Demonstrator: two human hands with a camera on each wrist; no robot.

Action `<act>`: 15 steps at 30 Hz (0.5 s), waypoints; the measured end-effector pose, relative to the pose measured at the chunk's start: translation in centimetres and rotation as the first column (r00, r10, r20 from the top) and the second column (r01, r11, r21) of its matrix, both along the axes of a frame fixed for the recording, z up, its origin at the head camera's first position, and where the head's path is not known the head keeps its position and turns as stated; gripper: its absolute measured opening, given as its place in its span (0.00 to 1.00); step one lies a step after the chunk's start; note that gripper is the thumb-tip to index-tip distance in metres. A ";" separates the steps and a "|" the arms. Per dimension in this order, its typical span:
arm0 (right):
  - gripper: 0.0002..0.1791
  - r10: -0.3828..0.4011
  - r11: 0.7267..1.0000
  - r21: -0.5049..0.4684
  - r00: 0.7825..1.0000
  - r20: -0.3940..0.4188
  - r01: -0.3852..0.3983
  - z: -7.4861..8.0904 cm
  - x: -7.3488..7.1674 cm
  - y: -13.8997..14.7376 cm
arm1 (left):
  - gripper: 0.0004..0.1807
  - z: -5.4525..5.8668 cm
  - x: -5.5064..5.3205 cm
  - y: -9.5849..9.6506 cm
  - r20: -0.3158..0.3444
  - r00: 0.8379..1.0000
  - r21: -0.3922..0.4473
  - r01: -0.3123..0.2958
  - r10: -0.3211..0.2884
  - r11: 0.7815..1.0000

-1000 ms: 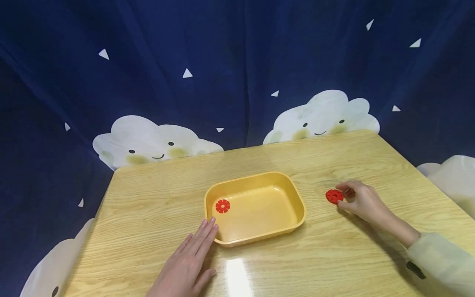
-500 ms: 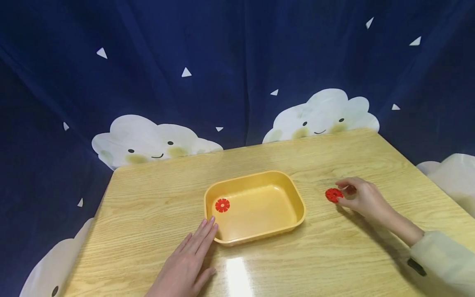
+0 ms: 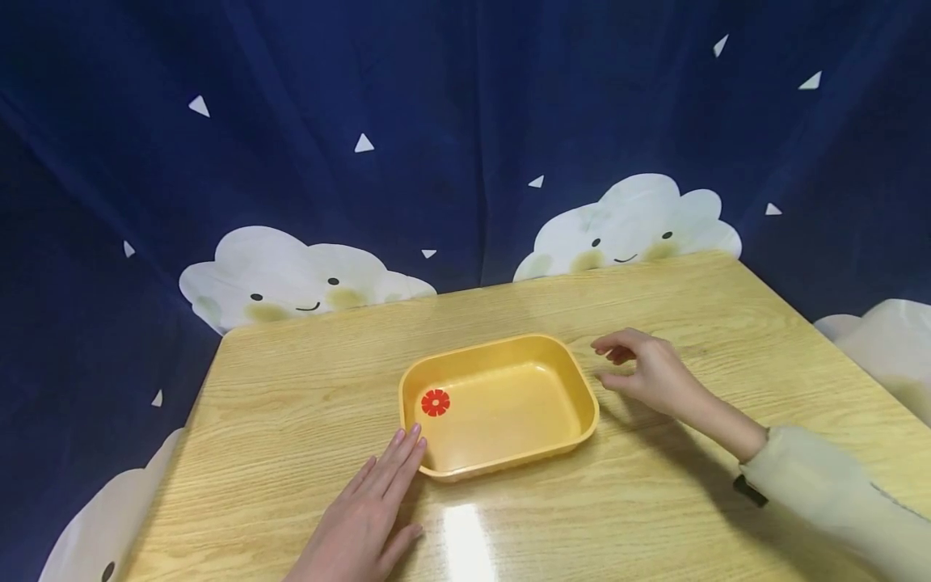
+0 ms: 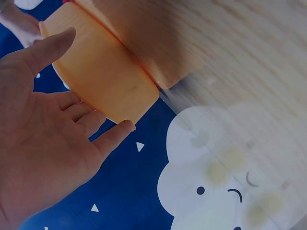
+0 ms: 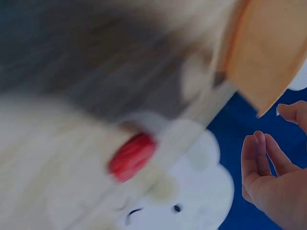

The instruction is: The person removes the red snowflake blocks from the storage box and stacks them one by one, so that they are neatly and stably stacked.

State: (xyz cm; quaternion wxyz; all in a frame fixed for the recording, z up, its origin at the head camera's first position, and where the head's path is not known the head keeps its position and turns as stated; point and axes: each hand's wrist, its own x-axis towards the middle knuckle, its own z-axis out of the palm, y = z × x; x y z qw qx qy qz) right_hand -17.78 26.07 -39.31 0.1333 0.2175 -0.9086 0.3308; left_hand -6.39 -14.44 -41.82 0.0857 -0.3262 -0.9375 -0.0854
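Note:
A yellow plastic tray (image 3: 502, 416) sits mid-table, with one red notched disc (image 3: 436, 402) flat inside its left end. My left hand (image 3: 364, 517) rests its straight fingers on the tray's near-left rim; the left wrist view shows them along the outer wall (image 4: 105, 67). To the right of the tray, my right hand (image 3: 647, 372) hovers with bent fingers and a gap between thumb and forefinger, holding nothing. Another red disc (image 5: 133, 158), blurred, lies on the table apart from that hand in the right wrist view; in the head view the right hand hides it.
The wooden table (image 3: 305, 388) ends at the back against a dark blue curtain (image 3: 407, 73) printed with white clouds. A pale sleeve (image 3: 807, 477) covers the right forearm, with a dark band (image 3: 750, 491) below it.
My right hand has let go of the red disc it pinched and moved left toward the tray. The left hand and the tray have stayed in place.

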 end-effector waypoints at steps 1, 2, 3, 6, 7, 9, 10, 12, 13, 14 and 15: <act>0.19 0.015 1.000 -0.007 1.000 0.002 -0.015 0.2 -0.2 -0.7 | 0.53 0.0 0.0 0.0 0.000 1.000 0.002 0.000 0.000 1.000; 0.19 0.030 0.999 -0.012 1.000 0.004 -0.030 0.3 -0.3 -1.4 | 0.53 0.0 0.0 0.0 -0.001 1.000 0.004 0.001 -0.001 1.000; 0.19 0.048 0.999 -0.023 0.999 0.002 -0.048 0.5 -0.5 -2.1 | 0.53 0.0 0.0 0.0 0.001 1.000 0.006 0.000 0.000 1.000; 0.19 0.096 0.994 -0.044 0.995 0.004 -0.095 0.7 -0.9 -4.4 | 0.53 0.0 0.1 0.0 0.007 1.000 0.009 -0.002 0.002 1.000; 0.19 0.113 0.992 -0.048 0.994 0.004 -0.113 0.7 -1.0 -5.1 | 0.53 0.0 0.1 0.0 0.011 1.000 0.009 -0.003 0.003 1.000; 0.18 0.145 0.988 -0.047 0.989 0.005 -0.144 0.7 -1.2 -6.6 | 0.53 0.0 0.1 0.0 0.024 1.000 0.007 -0.007 0.007 1.000; 0.18 0.162 0.986 -0.047 0.987 0.009 -0.162 0.7 -1.3 -7.3 | 0.52 0.0 0.1 0.0 0.032 0.999 0.005 -0.010 0.010 1.000; 0.18 0.192 0.981 -0.043 0.981 0.009 -0.191 0.6 -1.5 -8.8 | 0.52 0.1 0.1 0.0 0.050 0.999 0.005 -0.017 0.016 1.000; 0.17 0.203 0.979 -0.038 0.979 0.012 -0.202 0.5 -1.7 -9.6 | 0.52 0.1 0.1 0.0 0.056 0.998 0.004 -0.019 0.019 1.000; 0.18 0.214 0.976 -0.034 0.977 0.017 -0.213 0.6 -1.7 -10.3 | 0.52 0.1 0.1 0.0 0.061 0.998 0.004 -0.021 0.020 1.000; 0.17 0.226 0.974 -0.030 0.974 0.023 -0.225 0.5 -1.8 -11.1 | 0.52 0.2 0.1 0.0 0.063 0.998 0.005 -0.022 0.021 1.000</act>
